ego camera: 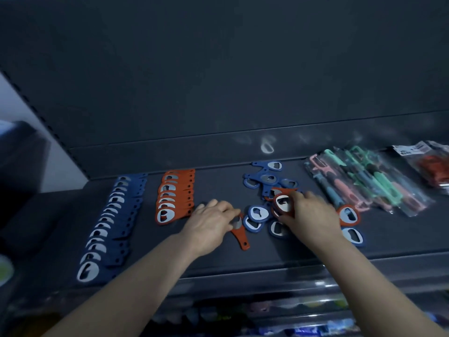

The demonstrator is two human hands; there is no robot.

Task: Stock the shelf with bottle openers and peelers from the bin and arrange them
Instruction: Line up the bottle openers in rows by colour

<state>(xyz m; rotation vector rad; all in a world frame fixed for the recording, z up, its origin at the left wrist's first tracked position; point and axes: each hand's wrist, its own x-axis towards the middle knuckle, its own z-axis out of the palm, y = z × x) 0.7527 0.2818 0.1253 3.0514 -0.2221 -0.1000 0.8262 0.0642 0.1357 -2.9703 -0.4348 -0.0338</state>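
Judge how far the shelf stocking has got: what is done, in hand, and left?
Done: the blue row and orange row lie lined up, bagged peelers at right. In hand: the left hand holds an orange opener, the right hand grips a second orange opener. Left: the loose pile of blue and orange openers.

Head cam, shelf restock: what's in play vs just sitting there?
In play: left hand pinching orange opener; right hand gripping second orange opener; loose opener pile; blue row; orange row; bagged peelers.
Bystanders: dark box; lower-shelf goods.
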